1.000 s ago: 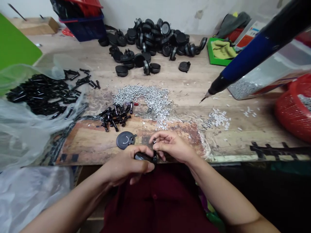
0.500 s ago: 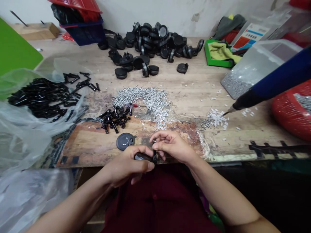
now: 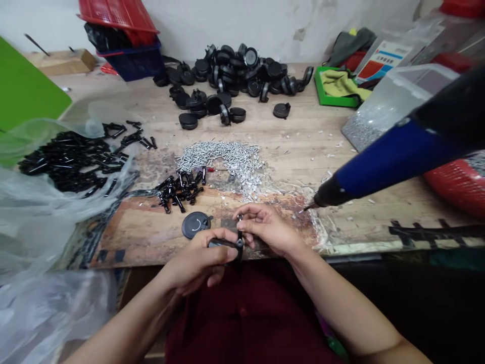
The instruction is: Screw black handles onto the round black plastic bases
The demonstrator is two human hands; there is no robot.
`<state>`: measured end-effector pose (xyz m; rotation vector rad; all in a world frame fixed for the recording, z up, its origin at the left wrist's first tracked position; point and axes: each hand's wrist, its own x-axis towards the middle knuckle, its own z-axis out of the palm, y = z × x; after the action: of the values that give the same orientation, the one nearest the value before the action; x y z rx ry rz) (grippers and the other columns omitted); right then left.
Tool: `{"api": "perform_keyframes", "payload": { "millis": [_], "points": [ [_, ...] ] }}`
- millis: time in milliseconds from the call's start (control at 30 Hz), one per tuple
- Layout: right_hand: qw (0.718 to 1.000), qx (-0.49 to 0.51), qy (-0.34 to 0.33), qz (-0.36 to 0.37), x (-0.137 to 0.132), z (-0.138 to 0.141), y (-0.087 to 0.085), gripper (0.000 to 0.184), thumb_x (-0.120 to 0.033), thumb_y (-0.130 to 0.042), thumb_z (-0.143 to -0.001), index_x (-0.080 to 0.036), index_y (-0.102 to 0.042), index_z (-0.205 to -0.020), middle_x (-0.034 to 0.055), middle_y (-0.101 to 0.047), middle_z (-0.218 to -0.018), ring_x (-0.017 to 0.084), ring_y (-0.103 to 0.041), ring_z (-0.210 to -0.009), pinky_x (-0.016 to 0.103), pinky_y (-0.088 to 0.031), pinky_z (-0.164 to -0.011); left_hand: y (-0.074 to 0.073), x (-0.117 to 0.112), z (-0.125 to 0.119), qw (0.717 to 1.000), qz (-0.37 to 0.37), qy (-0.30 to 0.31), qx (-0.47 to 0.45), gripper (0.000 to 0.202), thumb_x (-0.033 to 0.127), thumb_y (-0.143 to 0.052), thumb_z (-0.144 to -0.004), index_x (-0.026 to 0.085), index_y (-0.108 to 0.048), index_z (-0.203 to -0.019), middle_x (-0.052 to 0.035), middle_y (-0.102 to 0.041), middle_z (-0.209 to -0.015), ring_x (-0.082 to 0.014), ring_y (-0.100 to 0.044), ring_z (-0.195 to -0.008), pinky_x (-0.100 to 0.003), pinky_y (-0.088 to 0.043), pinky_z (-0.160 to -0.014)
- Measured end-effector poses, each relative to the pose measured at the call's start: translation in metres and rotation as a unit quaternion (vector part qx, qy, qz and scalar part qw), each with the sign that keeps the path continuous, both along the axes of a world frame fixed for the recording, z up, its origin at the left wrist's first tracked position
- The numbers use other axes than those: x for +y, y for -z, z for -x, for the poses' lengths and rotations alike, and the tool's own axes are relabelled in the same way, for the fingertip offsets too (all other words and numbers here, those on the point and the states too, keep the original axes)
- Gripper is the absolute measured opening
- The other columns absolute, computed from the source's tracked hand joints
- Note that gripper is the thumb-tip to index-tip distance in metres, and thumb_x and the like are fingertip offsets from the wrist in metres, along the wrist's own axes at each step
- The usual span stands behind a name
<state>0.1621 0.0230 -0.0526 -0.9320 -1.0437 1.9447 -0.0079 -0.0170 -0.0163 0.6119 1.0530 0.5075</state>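
At the near edge of the wooden bench, my left hand (image 3: 199, 258) is closed round a flat black plastic part (image 3: 223, 243). My right hand (image 3: 265, 227) pinches a small black clip with a screw (image 3: 240, 225) and holds it against the end of that part. A round black cap (image 3: 195, 225) lies on the bench just left of my hands. A blue and black power screwdriver (image 3: 397, 156) hangs in from the right, its tip close above the bench to the right of my right hand.
A heap of silver screws (image 3: 223, 154) and small black clips (image 3: 180, 184) lie beyond my hands. Black round parts (image 3: 235, 68) are piled at the back. Black rods sit on clear plastic sheet (image 3: 64, 156) at left. A red basket (image 3: 454, 182) and clear screw tub (image 3: 382, 108) stand at right.
The hanging screwdriver has swung from upper right down and left, its tip now near my right hand. My hands stayed together at the bench edge with the part.
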Motion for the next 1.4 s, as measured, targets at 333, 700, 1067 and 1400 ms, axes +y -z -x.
{"api": "perform_keyframes", "payload": {
  "millis": [333, 700, 1067, 1400],
  "points": [
    [1.0, -0.007, 0.01, -0.015, -0.003, -0.001, 0.0, 0.019, -0.024, -0.071, -0.069, -0.017, -0.063, -0.086, -0.0075, -0.055, -0.052, 0.005, -0.048, -0.037, 0.016, -0.043, -0.037, -0.001, -0.001, -0.001, 1.0, -0.002, -0.006, 0.004, 0.036, 0.027, -0.074, -0.061, 0.015, -0.056, -0.089, 0.0019, -0.055, -0.068, -0.0015, -0.033, -0.04, -0.014, -0.03, -0.033],
    [0.999, -0.005, 0.027, -0.017, -0.002, 0.001, 0.002, 0.02, -0.026, -0.07, -0.071, -0.018, -0.065, -0.088, -0.0088, -0.052, -0.047, 0.005, -0.048, -0.036, 0.018, -0.043, -0.039, 0.002, -0.001, -0.004, 0.999, -0.002, -0.034, -0.008, 0.033, 0.027, -0.075, -0.064, 0.016, -0.056, -0.089, 0.0038, -0.05, -0.066, -0.0048, -0.039, -0.046, -0.013, -0.031, -0.033],
    [0.998, -0.04, 0.013, -0.05, 0.019, 0.004, -0.001, 0.023, -0.027, -0.068, -0.074, -0.021, -0.071, -0.096, -0.002, -0.065, -0.076, 0.002, -0.042, -0.044, 0.017, -0.034, -0.042, -0.002, -0.001, -0.01, 0.993, 0.0, -0.112, -0.048, 0.045, 0.029, -0.079, -0.063, 0.016, -0.056, -0.099, -0.0016, -0.055, -0.081, -0.0081, -0.046, -0.055, -0.015, -0.041, -0.031],
    [0.998, 0.061, 0.011, 0.007, 0.019, 0.006, -0.01, 0.022, -0.028, -0.075, -0.069, -0.019, -0.071, -0.088, 0.003, -0.072, -0.09, 0.015, -0.066, -0.088, 0.034, -0.05, -0.086, -0.003, -0.004, -0.011, 0.994, -0.014, -0.1, -0.049, 0.041, 0.03, -0.077, -0.065, 0.018, -0.056, -0.099, -0.0009, -0.056, -0.083, -0.0052, -0.046, -0.045, -0.017, -0.042, -0.031]
  ]
}}
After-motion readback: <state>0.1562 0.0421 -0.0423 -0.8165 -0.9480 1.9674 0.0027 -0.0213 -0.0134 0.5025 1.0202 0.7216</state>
